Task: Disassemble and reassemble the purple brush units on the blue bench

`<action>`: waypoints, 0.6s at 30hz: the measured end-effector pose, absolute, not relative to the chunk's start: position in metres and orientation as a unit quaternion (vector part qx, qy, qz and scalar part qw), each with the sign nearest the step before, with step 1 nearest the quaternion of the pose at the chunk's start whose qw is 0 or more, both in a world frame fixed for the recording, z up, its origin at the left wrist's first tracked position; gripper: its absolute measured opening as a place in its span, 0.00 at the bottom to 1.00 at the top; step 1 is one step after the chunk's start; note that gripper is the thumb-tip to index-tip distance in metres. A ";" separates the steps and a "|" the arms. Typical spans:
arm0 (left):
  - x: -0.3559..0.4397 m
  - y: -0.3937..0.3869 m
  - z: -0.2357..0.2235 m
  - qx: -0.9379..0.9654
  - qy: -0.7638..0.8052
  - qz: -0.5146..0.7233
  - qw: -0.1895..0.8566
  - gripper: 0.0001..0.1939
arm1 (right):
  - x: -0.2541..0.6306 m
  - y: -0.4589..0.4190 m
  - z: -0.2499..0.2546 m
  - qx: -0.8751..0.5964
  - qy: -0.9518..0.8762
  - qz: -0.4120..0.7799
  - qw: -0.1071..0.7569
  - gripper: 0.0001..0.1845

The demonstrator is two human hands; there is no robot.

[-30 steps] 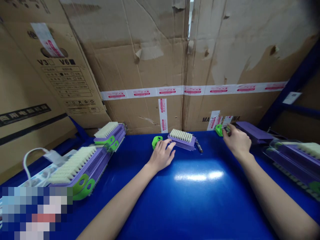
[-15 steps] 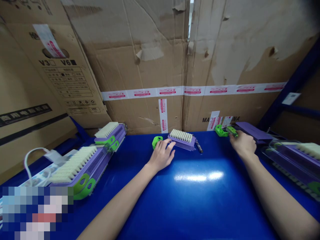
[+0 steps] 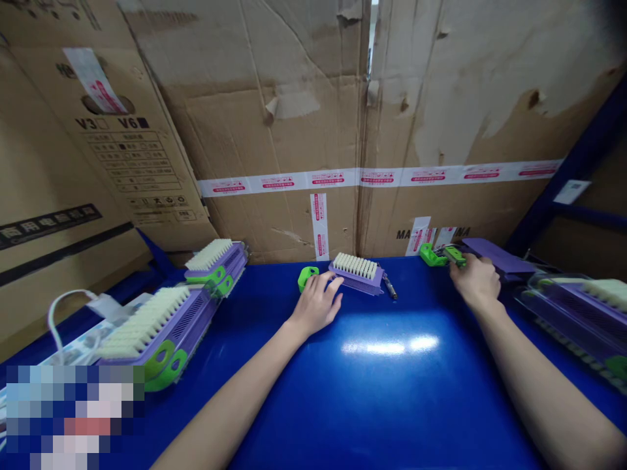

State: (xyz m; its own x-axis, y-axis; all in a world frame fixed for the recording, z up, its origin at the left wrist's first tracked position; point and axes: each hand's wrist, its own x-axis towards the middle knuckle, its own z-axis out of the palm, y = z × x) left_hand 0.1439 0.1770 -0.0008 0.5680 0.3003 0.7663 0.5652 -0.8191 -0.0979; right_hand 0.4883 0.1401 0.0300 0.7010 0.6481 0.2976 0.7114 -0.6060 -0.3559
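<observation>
A small purple brush with pale bristles (image 3: 356,272) lies at the far middle of the blue table (image 3: 382,391). My left hand (image 3: 317,304) rests flat beside it, fingers spread, fingertips touching its near left edge. A green plastic part (image 3: 306,277) sits just left of that hand. My right hand (image 3: 475,281) is further right, fingers curled around a small green piece (image 3: 455,255) at the table's back. Another green part (image 3: 431,256) lies right beside it. A dark pen-like tool (image 3: 390,286) lies right of the brush.
A row of purple brushes with green clips (image 3: 166,320) runs along the left side. More purple brushes under clear plastic (image 3: 578,307) lie at the right. Flat purple pieces (image 3: 494,256) sit behind my right hand. Large cardboard boxes (image 3: 313,130) wall the back and left. A white cord (image 3: 59,313) loops at left.
My right hand shifted to the right and slightly back, drawing one small green piece away from the other green part. My left hand stayed on the brush.
</observation>
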 end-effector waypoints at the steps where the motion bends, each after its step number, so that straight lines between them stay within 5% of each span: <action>1: 0.144 0.177 -0.001 -0.869 -0.251 -0.390 0.172 0.18 | 0.487 0.140 0.031 -0.895 -0.381 -0.072 0.220 0.28; 10: 0.144 0.178 0.000 -0.803 -0.423 -0.349 0.233 0.17 | 0.473 0.140 0.034 -0.877 -0.410 -0.135 0.212 0.25; 18: 0.132 0.193 -0.018 -0.751 -0.590 -0.267 0.129 0.10 | 0.449 0.146 0.030 -0.762 -0.519 -0.286 0.259 0.20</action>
